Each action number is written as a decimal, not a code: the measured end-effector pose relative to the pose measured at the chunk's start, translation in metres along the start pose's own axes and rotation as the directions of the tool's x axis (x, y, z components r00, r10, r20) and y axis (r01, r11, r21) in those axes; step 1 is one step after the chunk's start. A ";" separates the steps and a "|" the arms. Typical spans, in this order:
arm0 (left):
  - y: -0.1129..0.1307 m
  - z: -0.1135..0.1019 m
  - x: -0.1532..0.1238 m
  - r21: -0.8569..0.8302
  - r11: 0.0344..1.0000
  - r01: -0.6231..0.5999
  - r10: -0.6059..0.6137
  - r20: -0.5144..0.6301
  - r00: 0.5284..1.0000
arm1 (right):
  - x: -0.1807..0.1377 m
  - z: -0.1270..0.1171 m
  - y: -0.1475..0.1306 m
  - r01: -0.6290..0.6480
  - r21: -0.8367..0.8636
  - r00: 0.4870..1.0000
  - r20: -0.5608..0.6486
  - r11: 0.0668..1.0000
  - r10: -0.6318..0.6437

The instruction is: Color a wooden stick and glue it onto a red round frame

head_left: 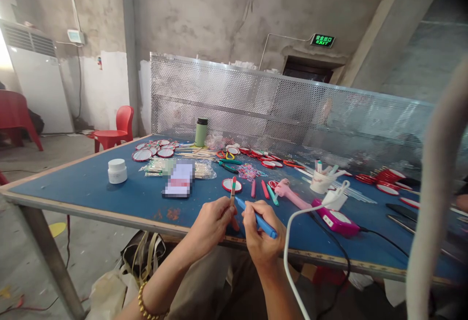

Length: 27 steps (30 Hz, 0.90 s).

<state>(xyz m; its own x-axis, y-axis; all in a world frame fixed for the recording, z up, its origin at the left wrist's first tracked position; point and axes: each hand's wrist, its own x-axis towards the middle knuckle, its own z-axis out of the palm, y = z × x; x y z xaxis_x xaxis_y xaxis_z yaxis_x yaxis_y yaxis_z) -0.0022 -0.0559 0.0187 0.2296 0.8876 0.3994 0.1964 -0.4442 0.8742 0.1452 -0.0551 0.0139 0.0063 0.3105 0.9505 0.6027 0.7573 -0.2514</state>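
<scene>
One head-worn view looks forward and down — close over a blue table [84, 194].

Blue marker [266, 226], blue desk [91, 198], and a stick [233, 189] banded red and green.
The glue gun [292, 196] is pale pink, the box [340, 221] magenta, the bottle [201, 136] soft green, the bracelet [141, 301] gold; red edges ring the white discs [142, 155], and dotted holes pattern the silver-grey panel [219, 86].
</scene>
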 end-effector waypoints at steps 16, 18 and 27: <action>0.001 0.000 0.000 -0.048 0.999 0.003 -0.003 0.009 1.000 | -0.002 -0.001 0.001 -0.015 -0.014 1.000 0.017 1.000 0.015; 0.001 0.000 0.000 -0.044 0.999 0.006 -0.005 0.012 1.000 | -0.002 -0.001 0.001 -0.016 -0.005 1.000 0.021 1.000 0.016; 0.002 0.000 0.000 -0.042 0.999 0.008 -0.008 0.005 1.000 | -0.001 -0.001 0.000 -0.014 -0.003 1.000 0.014 1.000 0.014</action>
<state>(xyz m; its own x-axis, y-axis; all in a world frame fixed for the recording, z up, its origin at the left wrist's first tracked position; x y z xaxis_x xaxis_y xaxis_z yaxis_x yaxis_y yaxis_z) -0.0014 -0.0570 0.0203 0.2327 0.8904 0.3912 0.1576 -0.4315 0.8882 0.1461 -0.0560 0.0129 0.0034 0.3289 0.9443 0.6047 0.7515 -0.2639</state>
